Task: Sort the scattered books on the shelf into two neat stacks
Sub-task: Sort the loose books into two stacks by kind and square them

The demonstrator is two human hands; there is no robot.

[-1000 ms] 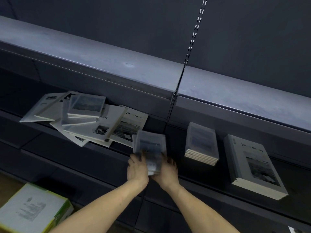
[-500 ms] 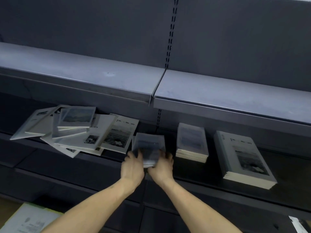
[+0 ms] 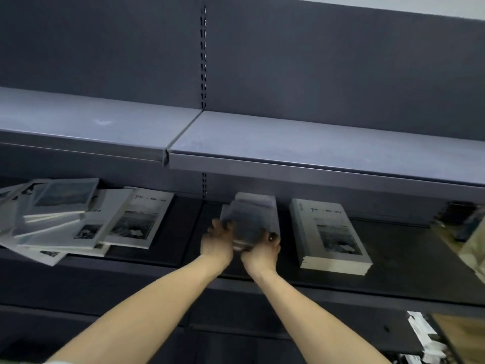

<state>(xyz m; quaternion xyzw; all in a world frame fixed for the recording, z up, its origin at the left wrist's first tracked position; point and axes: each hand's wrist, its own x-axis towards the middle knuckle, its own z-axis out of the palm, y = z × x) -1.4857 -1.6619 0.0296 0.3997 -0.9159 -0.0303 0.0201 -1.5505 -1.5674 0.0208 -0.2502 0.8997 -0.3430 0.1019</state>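
Small book [image 3: 249,222], title blurred, gripped by left hand [image 3: 217,241] and right hand [image 3: 262,249].

Small grey book [image 3: 250,223]: blurred, cover up, held at its near end over the small stack [image 3: 258,199], centre of frame; contact between the 2 cannot be judged. Large stack [image 3: 332,235]: right of centre, edges squared, pale cover with a dark photo, flat on the dark shelf [image 3: 406,261]. Scattered books [image 3: 78,219]: left of frame, fanned and overlapping at mixed angles, small grey ones over larger pale ones.
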